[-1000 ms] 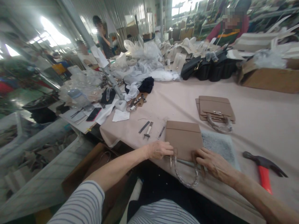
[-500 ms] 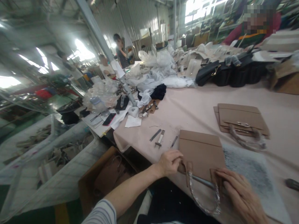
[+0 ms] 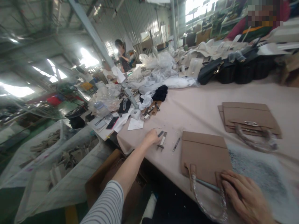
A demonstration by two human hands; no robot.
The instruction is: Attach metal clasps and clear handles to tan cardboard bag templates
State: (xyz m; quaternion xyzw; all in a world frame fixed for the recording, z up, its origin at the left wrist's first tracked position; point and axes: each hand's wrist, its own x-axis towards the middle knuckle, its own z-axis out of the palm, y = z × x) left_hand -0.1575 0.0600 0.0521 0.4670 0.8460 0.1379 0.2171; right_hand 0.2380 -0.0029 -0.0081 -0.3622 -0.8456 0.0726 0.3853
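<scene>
My left hand (image 3: 151, 137) reaches over the table's near left part, its fingers closed around the near end of a flat grey metal strip (image 3: 160, 133). Just right of it lies a T-shaped metal tool (image 3: 162, 141), and further right a thin pen-like tool (image 3: 176, 144). My right hand (image 3: 245, 189) rests with outstretched fingers on the lower right of a brown handbag panel (image 3: 203, 152), over the base of its handle. That plastic-wrapped handle (image 3: 198, 199) hangs toward me past the table edge. A grey-blue rod (image 3: 207, 184) lies across the panel between the handle ends.
More brown bag panels (image 3: 252, 116) with a wrapped handle lie at the right. A translucent sheet (image 3: 257, 171) is beside my right hand. Black bags (image 3: 233, 70) and plastic wrapping (image 3: 161, 67) are piled behind. A phone (image 3: 112, 123) lies left; a co-worker (image 3: 259, 28) is across.
My left hand has left the bag panel's handle and moved up and left to the metal strip. My right hand stays on the panel. The view has shifted slightly.
</scene>
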